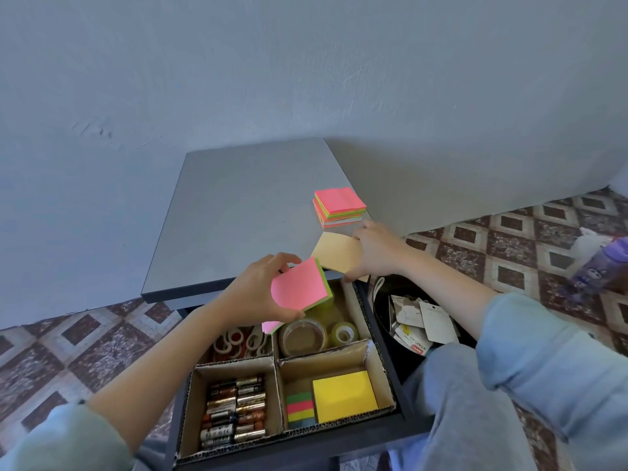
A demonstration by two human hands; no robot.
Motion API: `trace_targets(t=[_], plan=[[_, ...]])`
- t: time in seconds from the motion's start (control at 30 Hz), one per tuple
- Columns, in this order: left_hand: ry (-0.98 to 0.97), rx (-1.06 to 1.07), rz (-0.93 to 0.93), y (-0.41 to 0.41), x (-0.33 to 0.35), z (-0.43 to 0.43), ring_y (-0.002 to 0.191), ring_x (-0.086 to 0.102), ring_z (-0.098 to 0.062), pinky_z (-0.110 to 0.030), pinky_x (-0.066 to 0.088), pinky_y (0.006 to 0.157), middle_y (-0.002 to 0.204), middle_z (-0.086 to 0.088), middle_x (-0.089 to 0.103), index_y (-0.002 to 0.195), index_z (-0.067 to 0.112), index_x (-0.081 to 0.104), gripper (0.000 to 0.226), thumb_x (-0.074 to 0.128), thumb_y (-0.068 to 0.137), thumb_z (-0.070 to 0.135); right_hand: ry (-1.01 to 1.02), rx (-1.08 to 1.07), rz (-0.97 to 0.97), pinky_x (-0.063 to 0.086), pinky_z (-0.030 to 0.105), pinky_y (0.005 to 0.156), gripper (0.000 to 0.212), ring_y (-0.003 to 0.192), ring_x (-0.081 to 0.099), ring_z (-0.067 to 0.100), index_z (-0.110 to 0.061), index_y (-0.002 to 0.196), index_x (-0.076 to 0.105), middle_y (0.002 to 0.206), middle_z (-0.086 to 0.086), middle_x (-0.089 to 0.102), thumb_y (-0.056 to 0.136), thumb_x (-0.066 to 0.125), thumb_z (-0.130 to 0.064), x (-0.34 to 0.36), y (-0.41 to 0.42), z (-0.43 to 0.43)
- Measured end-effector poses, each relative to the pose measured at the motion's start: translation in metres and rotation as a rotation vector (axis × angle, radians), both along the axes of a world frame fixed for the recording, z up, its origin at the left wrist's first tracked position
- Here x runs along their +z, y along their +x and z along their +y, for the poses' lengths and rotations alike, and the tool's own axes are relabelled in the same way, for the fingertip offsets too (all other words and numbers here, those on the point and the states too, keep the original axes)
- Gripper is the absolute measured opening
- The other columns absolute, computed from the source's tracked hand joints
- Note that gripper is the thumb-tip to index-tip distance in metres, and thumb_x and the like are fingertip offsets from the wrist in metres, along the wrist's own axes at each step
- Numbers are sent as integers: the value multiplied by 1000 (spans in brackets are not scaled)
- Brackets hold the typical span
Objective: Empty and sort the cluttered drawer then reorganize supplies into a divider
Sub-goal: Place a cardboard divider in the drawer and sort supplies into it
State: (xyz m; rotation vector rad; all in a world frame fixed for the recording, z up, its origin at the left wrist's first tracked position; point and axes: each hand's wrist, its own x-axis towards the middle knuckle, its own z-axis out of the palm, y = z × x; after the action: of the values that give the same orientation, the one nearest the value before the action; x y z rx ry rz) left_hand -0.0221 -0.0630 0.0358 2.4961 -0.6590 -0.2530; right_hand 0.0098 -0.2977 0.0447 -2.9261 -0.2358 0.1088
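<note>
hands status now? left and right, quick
Left hand: closed on pink sticky note pad.
Right hand: fingers pressed on orange paper; actual grip cannot be told.

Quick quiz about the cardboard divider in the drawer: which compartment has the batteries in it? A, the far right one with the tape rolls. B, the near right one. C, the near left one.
C: the batteries lie stacked in the divider's near left compartment, while the near right holds the yellow sticky pad and the far right the tape rolls.
</note>
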Motion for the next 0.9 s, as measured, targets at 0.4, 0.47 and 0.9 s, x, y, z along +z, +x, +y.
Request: trace_targets(t=[0.4,0.47,0.9], plan=[[-43,-162,182,-37,-26,-6,109,48,0,-24,44,96,119,17,52,110,60,41,59,63,55,63,656,-98,322,41,18,66,37,77,57,7,-13,103,66,85,-4,62,73,78,-31,-18,-53,-24],[-36,-170,226,-44,-41,-9,110,48,-2,-26,42,98,119,18,51,117,53,48,63,69,59,59,691,-117,351,43,21,71,42,80,59,11,-10,105,67,90,2,65,71,78,-32,-34,-60,-27],[173,-161,294,-68,-119,-45,119,45,-11,-20,31,98,129,2,52,129,31,55,55,69,78,46,793,-168,474,46,29,67,44,84,61,16,-10,108,66,96,9,69,73,76,-35,-91,-75,-38]])
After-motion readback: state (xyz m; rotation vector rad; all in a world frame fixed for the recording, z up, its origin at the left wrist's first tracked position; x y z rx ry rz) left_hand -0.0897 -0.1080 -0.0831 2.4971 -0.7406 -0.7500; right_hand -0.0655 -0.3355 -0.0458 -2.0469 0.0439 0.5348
